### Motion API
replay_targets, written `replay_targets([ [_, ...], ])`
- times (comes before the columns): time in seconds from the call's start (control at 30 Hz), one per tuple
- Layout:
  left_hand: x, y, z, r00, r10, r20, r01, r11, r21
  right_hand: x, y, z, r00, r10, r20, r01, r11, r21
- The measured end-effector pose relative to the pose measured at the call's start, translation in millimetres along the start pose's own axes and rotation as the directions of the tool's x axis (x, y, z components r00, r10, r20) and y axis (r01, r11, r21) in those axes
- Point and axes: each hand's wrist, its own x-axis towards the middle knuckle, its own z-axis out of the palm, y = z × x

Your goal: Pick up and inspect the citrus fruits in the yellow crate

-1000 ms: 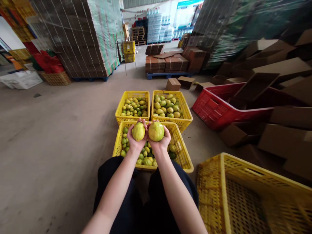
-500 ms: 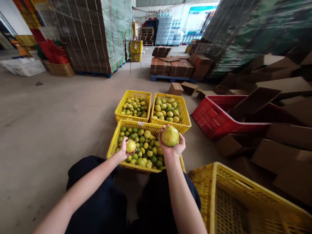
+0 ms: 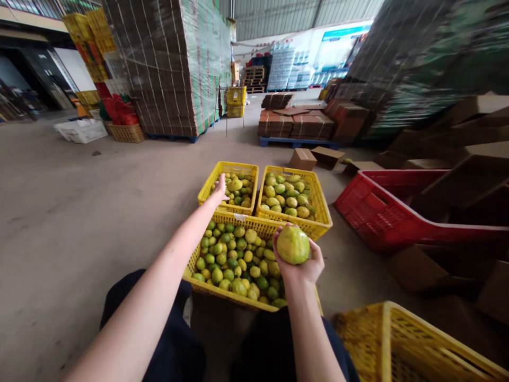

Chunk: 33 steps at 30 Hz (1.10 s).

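Observation:
My left hand [image 3: 221,189] reaches over the back left yellow crate [image 3: 204,194], its fingers spread and nothing in its grasp. Just to the right of the fingers is a yellow lemon [image 3: 235,184], apart from them; whether it rests on the other fruit or is falling I cannot tell. My right hand [image 3: 304,268], palm up, is closed round a large yellow-green lemon [image 3: 293,245] above the right side of the front yellow crate [image 3: 254,225]. Many green and yellow lemons [image 3: 238,286] fill that crate. More lemons lie in the back right yellow crate [image 3: 324,220].
A red crate [image 3: 358,212] with cardboard stands to the right, among loose boxes. At the lower right is another yellow crate [image 3: 385,329]. Flattened cartons [image 3: 292,126] lie on a blue pallet behind, and a tall wrapped stack [image 3: 159,69] stands at the back left.
My left hand has moved forward from the front crate to the back left one and opened, letting go of its lemon. My right hand still holds the large lemon. The view has tilted up.

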Motion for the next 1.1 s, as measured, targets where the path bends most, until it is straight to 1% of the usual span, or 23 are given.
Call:
replay_targets([
  [0.03, 2.6, 7.4, 1.7, 1.000, -0.014, -0.004, 0.014, 0.999, 0.047, 2.2, -0.3, -0.4, 1.000, 0.000, -0.005, 0.000, 1.000, 0.004],
  [0.07, 0.2, 8.1, -0.6, 0.999, -0.042, 0.003, 0.042, 0.994, 0.106, 4.5, -0.4, -0.9, 1.000, 0.002, -0.005, -0.002, 1.000, 0.006],
  [0.1, -6.4, 2.7, -7.1, 0.996, -0.087, 0.027, 0.082, 0.985, 0.149, 6.7, -0.1, -1.4, 1.000, 0.007, 0.000, -0.007, 1.000, 0.006],
  [0.13, -16.2, -8.0, -17.4, 0.988, -0.145, 0.057, 0.131, 0.970, 0.205, 8.4, 0.7, -1.9, 1.000, 0.013, 0.008, -0.013, 1.000, 0.004],
  [0.17, -28.0, -22.4, -30.8, 0.971, -0.223, 0.087, 0.193, 0.944, 0.268, 9.5, 2.0, -2.2, 1.000, 0.021, 0.016, -0.021, 1.000, 0.002],
  [0.23, -53.2, -56.2, -63.0, 0.921, -0.369, 0.123, 0.301, 0.876, 0.378, 9.3, 5.8, -2.1, 0.999, 0.042, 0.017, -0.043, 0.999, 0.004],
  [0.27, -64.8, -72.7, -79.4, 0.900, -0.417, 0.126, 0.333, 0.845, 0.418, 8.1, 8.2, -1.6, 0.998, 0.058, 0.011, -0.058, 0.998, 0.006],
  [0.3, -75.0, -87.7, -94.5, 0.885, -0.447, 0.127, 0.351, 0.822, 0.448, 6.4, 11.1, -0.7, 0.997, 0.076, 0.003, -0.076, 0.997, 0.005],
  [0.37, -90.1, -110.9, -118.3, 0.873, -0.469, 0.135, 0.356, 0.801, 0.481, 2.6, 17.9, 1.4, 0.993, 0.120, -0.013, -0.120, 0.993, -0.021],
  [0.43, -97.7, -124.8, -132.1, 0.876, -0.458, 0.150, 0.334, 0.801, 0.497, 0.0, 27.1, 2.4, 0.987, 0.160, -0.014, -0.161, 0.983, -0.084],
  [0.5, -98.5, -131.3, -137.9, 0.889, -0.425, 0.170, 0.292, 0.812, 0.505, -0.1, 39.9, -0.1, 0.981, 0.195, -0.012, -0.194, 0.965, -0.174],
  [0.53, -96.9, -132.6, -138.9, 0.896, -0.404, 0.182, 0.267, 0.819, 0.508, 0.6, 48.0, -3.3, 0.973, 0.229, -0.042, -0.232, 0.944, -0.233],
  [0.57, -94.3, -133.1, -139.3, 0.905, -0.380, 0.193, 0.238, 0.826, 0.511, 1.7, 57.2, -8.1, 0.958, 0.269, -0.100, -0.287, 0.912, -0.293],
  [0.6, -91.0, -132.9, -139.4, 0.912, -0.356, 0.203, 0.209, 0.831, 0.516, 2.7, 67.3, -14.5, 0.929, 0.314, -0.196, -0.366, 0.862, -0.350],
  [0.63, -87.3, -132.3, -139.5, 0.919, -0.334, 0.211, 0.182, 0.832, 0.525, 3.4, 77.9, -22.5, 0.869, 0.363, -0.336, -0.479, 0.785, -0.393],
  [0.67, -83.6, -131.5, -139.8, 0.924, -0.315, 0.217, 0.157, 0.829, 0.537, 3.4, 88.8, -31.8, 0.822, 0.385, -0.419, -0.548, 0.735, -0.399],
  [0.77, -74.5, -129.8, -141.5, 0.935, -0.276, 0.223, 0.097, 0.805, 0.586, -1.6, 118.8, -62.9, 0.724, 0.384, -0.573, -0.646, 0.668, -0.369],
  [0.83, -71.9, -130.1, -142.7, 0.941, -0.251, 0.227, 0.061, 0.786, 0.615, -7.6, 133.1, -80.6, 0.687, 0.358, -0.633, -0.665, 0.661, -0.348],
  [0.9, -71.8, -131.8, -143.1, 0.945, -0.228, 0.233, 0.027, 0.767, 0.642, -11.4, 140.2, -91.0, 0.675, 0.334, -0.658, -0.661, 0.671, -0.337],
  [0.97, -72.9, -134.2, -142.6, 0.946, -0.218, 0.242, -0.001, 0.741, 0.671, -8.0, 138.2, -91.3, 0.682, 0.309, -0.663, -0.642, 0.686, -0.341],
  [1.03, -74.0, -136.6, -141.7, 0.942, -0.220, 0.255, -0.025, 0.710, 0.704, 6.5, 125.6, -80.4, 0.708, 0.271, -0.652, -0.604, 0.710, -0.361],
  [1.1, -74.5, -138.4, -140.8, 0.936, -0.224, 0.270, -0.050, 0.678, 0.733, 33.1, 102.1, -59.1, 0.760, 0.211, -0.615, -0.527, 0.753, -0.394],
])
